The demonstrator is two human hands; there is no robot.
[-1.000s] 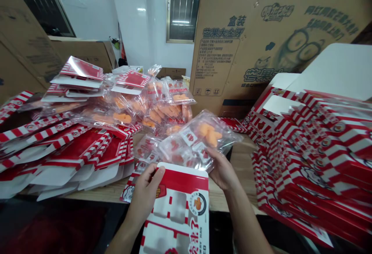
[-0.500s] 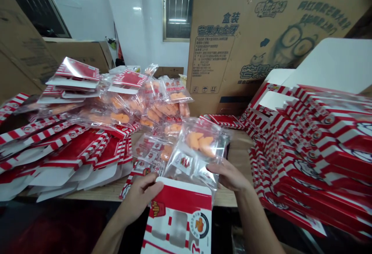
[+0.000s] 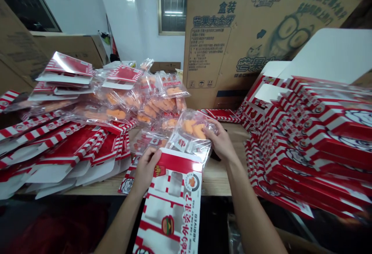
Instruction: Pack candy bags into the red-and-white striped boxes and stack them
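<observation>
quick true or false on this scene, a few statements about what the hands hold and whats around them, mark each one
1. The left hand holds a red-and-white box. True.
2. One of the hands holds scissors. False: the right hand holds a clear bag with orange pieces inside.
3. The held box carries a burger picture. True.
4. A green curtain fills the back right. False: a large brown carton stands there.
5. Striped boxes are piled at the right. True.

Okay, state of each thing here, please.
Windowed box: held, printed front showing
Left hand: closed on the windowed box's edge
Clear packet: held at the windowed box's top
Right hand: gripping the clear packet
Left boxes: heaped, white flaps showing
Right boxes: piled up
Brown carton: upright
</observation>
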